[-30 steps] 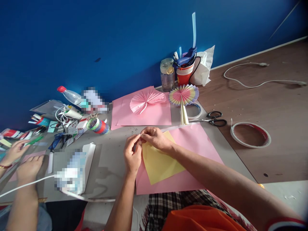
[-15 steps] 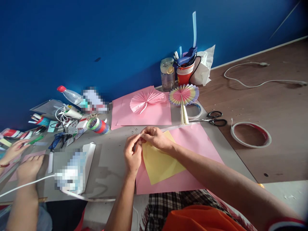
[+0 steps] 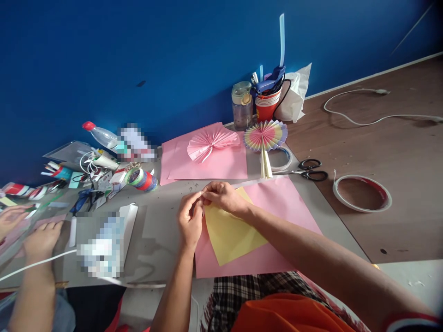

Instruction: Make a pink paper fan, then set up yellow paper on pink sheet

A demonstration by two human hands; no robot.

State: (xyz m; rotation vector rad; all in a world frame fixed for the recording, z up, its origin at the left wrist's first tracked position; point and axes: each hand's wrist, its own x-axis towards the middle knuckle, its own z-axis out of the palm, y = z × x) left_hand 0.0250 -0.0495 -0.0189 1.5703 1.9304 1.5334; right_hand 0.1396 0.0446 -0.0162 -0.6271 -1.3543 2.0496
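Note:
My left hand (image 3: 190,219) and my right hand (image 3: 223,197) meet, fingertips pinched together, at the upper left corner of a yellow sheet of paper (image 3: 235,240). Both seem closed on that corner; the fingers hide whatever else is between them. Under the yellow sheet lies a larger pink sheet (image 3: 290,207). Beyond my hands, a pleated pink paper fan (image 3: 212,143) rests on more pink sheets (image 3: 180,168). To its right stands a round pleated multicolour fan (image 3: 265,137) with a pale folded handle.
Scissors (image 3: 311,175) and a roll of tape (image 3: 387,203) lie to the right. A lidded bottle (image 3: 242,106) and a red cup (image 3: 267,108) of tools stand by the wall. Tape rolls (image 3: 141,180) sit left. A co-worker's hands (image 3: 43,237) are at far left.
My hands stay pinched at the same corner, almost still. At far left the co-worker's farther hand has moved a little to the left. The view has shifted slightly.

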